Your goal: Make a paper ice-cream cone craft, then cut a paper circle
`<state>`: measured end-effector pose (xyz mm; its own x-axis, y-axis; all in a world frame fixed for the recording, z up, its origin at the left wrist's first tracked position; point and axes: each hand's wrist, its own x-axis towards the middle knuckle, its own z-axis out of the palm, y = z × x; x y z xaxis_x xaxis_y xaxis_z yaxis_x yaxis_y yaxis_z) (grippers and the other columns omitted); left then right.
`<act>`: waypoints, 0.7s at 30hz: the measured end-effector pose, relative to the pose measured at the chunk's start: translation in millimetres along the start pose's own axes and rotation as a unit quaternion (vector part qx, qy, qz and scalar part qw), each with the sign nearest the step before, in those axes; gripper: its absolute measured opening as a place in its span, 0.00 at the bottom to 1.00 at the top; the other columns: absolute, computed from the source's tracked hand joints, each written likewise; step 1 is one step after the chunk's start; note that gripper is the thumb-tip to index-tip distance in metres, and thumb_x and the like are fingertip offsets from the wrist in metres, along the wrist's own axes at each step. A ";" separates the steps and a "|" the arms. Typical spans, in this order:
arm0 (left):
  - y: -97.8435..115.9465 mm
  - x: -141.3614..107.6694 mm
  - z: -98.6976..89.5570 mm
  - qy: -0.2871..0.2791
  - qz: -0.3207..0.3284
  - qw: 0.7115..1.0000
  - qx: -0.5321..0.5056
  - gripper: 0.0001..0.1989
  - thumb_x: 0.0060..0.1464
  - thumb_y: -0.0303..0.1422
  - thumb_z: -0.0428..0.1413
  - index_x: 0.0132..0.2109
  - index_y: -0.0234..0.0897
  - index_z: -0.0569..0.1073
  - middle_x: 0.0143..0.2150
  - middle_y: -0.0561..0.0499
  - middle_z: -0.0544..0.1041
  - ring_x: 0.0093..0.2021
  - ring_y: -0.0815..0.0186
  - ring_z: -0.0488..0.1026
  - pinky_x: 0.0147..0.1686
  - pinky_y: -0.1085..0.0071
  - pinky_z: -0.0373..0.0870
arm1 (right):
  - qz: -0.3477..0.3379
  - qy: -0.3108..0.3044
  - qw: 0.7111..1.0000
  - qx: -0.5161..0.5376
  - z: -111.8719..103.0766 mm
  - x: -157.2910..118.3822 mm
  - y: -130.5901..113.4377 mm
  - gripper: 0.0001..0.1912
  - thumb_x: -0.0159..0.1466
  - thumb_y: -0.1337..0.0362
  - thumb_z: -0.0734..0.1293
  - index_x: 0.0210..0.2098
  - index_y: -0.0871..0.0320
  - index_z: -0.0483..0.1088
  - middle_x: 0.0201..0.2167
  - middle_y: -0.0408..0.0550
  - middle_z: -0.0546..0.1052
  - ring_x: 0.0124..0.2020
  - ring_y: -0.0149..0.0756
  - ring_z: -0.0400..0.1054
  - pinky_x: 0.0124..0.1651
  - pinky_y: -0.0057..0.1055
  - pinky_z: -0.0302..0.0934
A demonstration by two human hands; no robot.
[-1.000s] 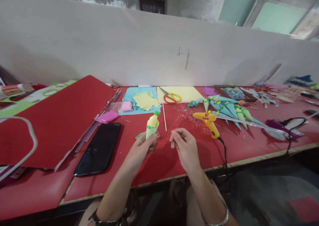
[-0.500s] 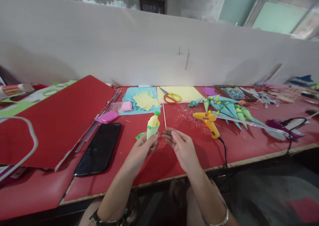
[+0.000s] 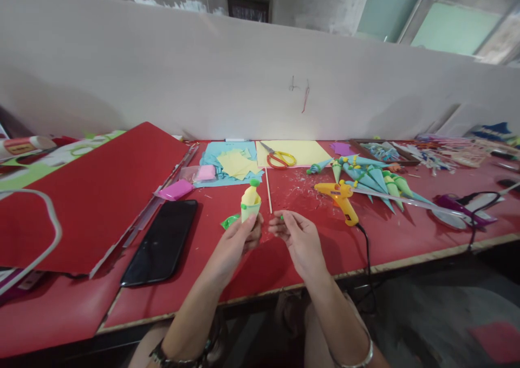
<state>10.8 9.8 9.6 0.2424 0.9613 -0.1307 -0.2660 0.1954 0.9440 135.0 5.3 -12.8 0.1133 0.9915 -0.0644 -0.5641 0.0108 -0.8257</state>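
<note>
My left hand [image 3: 239, 237] is closed around a pale green paper cone [image 3: 249, 210], held upright. A yellow shape with a green ball on top pokes out of the cone, and a green dot sits on its left side. To the right, my right hand [image 3: 299, 240] pinches a small green piece [image 3: 281, 217], seemingly clay, between thumb and fingers. It is apart from the cone. A thin wooden stick [image 3: 268, 190] lies on the table between and beyond the hands. Just behind my left hand is a shiny green packet [image 3: 229, 221].
A black phone [image 3: 161, 243] and a large red board [image 3: 93, 195] lie left. Scissors [image 3: 278, 157] rest on yellow paper at the back. Right are a yellow glue gun [image 3: 339, 197] with its cord over the table edge, several blue and green paper cones [image 3: 368, 176] and a tray [image 3: 406, 161].
My left hand and the cone have shifted slightly to the right. The right hand has also moved a little right, and the green piece in its fingers shows more clearly.
</note>
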 end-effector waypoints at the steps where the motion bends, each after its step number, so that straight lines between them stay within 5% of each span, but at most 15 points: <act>1: -0.2 0.2 0.1 -0.006 0.001 1.000 -0.002 0.18 0.46 0.47 0.55 0.31 0.34 0.66 0.19 0.61 0.51 0.19 0.75 0.44 0.19 0.75 0.42 | -0.009 0.003 1.000 -0.005 -0.2 -0.1 -0.2 0.11 0.52 0.58 0.69 0.26 0.61 0.74 0.17 0.41 0.73 0.17 0.25 0.66 0.23 0.22 0.61; 4: -1.4 0.7 0.2 -0.023 0.012 1.000 -0.010 0.19 0.49 0.48 0.51 0.32 0.34 0.66 0.19 0.61 0.52 0.19 0.75 0.44 0.19 0.76 0.43 | -0.029 0.007 0.999 -0.018 -1.2 0.7 -0.2 0.09 0.51 0.60 0.70 0.25 0.60 0.73 0.16 0.38 0.71 0.15 0.22 0.63 0.21 0.20 0.58; 9: -3.6 0.4 0.9 -0.049 0.017 0.999 -0.012 0.18 0.53 0.48 0.47 0.33 0.35 0.65 0.19 0.61 0.52 0.18 0.75 0.44 0.19 0.76 0.44 | -0.015 -0.009 1.000 0.003 -1.0 2.4 -0.1 0.12 0.48 0.63 0.72 0.33 0.59 0.74 0.28 0.46 0.78 0.30 0.32 0.73 0.36 0.28 0.66; 16: -4.5 0.2 1.9 -0.048 0.008 0.999 -0.015 0.19 0.51 0.48 0.50 0.33 0.34 0.65 0.19 0.60 0.53 0.19 0.75 0.46 0.19 0.77 0.44 | -0.031 0.001 0.999 -0.018 -3.4 2.0 -0.4 0.08 0.52 0.61 0.70 0.25 0.60 0.73 0.18 0.41 0.75 0.19 0.26 0.68 0.26 0.23 0.63; 21: -5.4 0.7 2.6 -0.054 0.008 0.998 -0.018 0.18 0.51 0.48 0.49 0.33 0.35 0.66 0.19 0.61 0.53 0.18 0.75 0.45 0.19 0.76 0.44 | -0.040 -0.006 0.999 -0.012 -4.9 3.3 -2.0 0.10 0.50 0.63 0.71 0.33 0.58 0.74 0.31 0.46 0.79 0.33 0.33 0.73 0.40 0.30 0.65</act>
<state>14.9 8.9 5.2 0.3368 0.9381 -0.0807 -0.3026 0.1890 0.9342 140.5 7.9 -14.1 0.1473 0.9890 0.0098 -0.5338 0.0878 -0.8410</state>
